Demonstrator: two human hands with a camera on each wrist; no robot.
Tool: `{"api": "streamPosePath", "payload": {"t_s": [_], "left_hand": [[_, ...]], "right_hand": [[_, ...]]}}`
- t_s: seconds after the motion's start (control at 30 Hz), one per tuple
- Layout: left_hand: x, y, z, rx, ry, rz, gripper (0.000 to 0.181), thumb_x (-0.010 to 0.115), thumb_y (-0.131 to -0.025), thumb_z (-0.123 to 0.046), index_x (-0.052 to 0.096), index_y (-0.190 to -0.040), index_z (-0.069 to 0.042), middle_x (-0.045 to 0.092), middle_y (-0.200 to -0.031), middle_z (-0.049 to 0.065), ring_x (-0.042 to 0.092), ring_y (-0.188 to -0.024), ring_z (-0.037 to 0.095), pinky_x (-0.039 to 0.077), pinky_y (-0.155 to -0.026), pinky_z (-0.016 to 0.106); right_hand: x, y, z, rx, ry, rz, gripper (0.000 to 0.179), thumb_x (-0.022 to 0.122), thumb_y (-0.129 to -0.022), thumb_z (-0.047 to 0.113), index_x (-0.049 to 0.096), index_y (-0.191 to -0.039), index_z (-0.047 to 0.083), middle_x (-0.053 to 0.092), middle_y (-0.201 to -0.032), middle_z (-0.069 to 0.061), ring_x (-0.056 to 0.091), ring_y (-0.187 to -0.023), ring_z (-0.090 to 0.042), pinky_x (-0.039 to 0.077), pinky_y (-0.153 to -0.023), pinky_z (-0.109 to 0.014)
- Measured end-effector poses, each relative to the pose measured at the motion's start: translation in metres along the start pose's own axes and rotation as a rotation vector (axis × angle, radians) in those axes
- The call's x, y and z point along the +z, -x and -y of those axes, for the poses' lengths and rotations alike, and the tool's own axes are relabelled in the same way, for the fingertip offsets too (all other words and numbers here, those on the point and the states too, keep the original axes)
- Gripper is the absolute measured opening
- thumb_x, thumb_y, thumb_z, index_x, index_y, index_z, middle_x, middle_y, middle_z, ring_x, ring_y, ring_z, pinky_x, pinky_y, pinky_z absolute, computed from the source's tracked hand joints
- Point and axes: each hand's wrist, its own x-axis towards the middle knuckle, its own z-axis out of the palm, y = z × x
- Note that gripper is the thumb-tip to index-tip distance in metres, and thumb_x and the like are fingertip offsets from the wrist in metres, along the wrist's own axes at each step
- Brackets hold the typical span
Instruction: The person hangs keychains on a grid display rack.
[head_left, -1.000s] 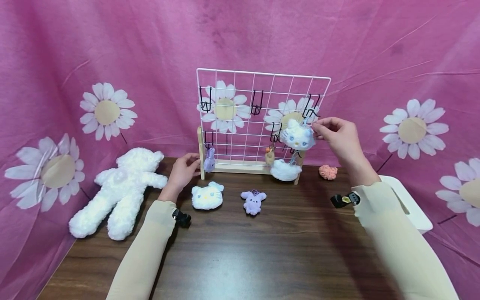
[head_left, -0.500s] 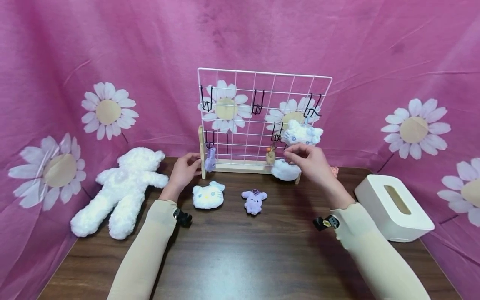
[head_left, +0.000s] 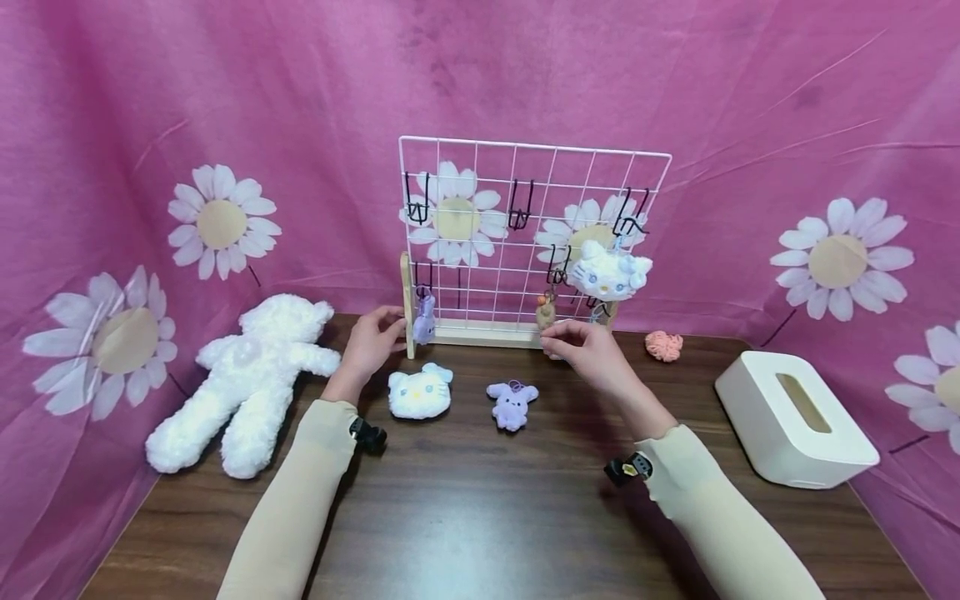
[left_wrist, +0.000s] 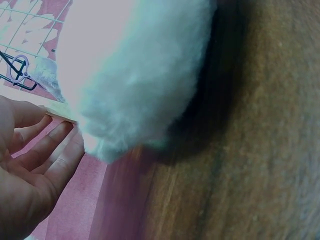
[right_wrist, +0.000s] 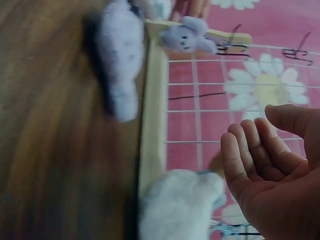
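Note:
My left hand (head_left: 372, 343) pinches the wooden side post (head_left: 408, 304) of a white wire grid rack (head_left: 480, 143). In the head view my right hand (head_left: 596, 358) is before the rack's lower right, holding nothing, its fingers loosely bent. Behind it, a white plush charm (right_wrist: 175, 210) hangs low, mostly hidden in the head view. Above hangs a white cat-face plush charm (head_left: 609, 275) with a blue bow. A small brown charm (head_left: 545, 312) and a purple bunny charm (head_left: 424, 318) also hang there. Another cat-face plush (head_left: 420, 394) and purple bunny charm (head_left: 512, 408) lie on the table.
A large white plush toy (head_left: 255, 367) lies at the left. Toward the right are a coral-coloured fuzzy piece (head_left: 663, 346) and a white tissue box (head_left: 761, 412). Several black hooks, such as the middle hook (head_left: 519, 218), hang on the grid. Pink cloth (head_left: 525, 75) encloses the table.
My right hand has let go of the cat-face plush charm, which now hangs at the rack's right, and has moved down and left. My left hand stays at the post.

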Motion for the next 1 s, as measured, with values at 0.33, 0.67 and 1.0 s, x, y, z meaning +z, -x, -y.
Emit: {"api": "streamPosePath", "payload": {"t_s": [0.33,0.67,1.0], "left_hand": [[-0.001,0.000,0.002,-0.003,-0.006,0.004,0.039,0.058,-0.117,-0.013,0.061,-0.152,0.005,0.064,-0.135,0.028,0.073,-0.124,0.040,0.073,-0.102,0.045],[-0.001,0.000,0.003,-0.008,0.008,0.006,0.038,0.058,-0.117,-0.013,0.061,-0.151,0.005,0.064,-0.136,0.028,0.073,-0.125,0.041,0.073,-0.102,0.045],[-0.001,-0.001,0.001,0.003,-0.002,0.005,0.038,0.058,-0.117,-0.012,0.062,-0.150,0.005,0.065,-0.135,0.028,0.074,-0.121,0.037,0.074,-0.099,0.042]], "right_hand": [[0.019,-0.006,-0.031,0.073,-0.079,0.101,0.034,0.075,-0.107,0.011,0.074,-0.130,-0.014,0.083,-0.099,-0.009,0.070,-0.088,-0.005,0.066,-0.080,-0.020],[0.033,-0.007,-0.044,0.149,-0.132,0.099,0.039,0.079,-0.104,0.011,0.073,-0.134,-0.012,0.082,-0.119,-0.008,0.070,-0.089,0.000,0.069,-0.091,-0.026],[0.036,-0.009,-0.049,0.113,-0.019,0.112,0.031,0.082,-0.103,0.015,0.080,-0.125,-0.006,0.082,-0.118,-0.016,0.067,-0.093,-0.008,0.057,-0.079,-0.018]]}}
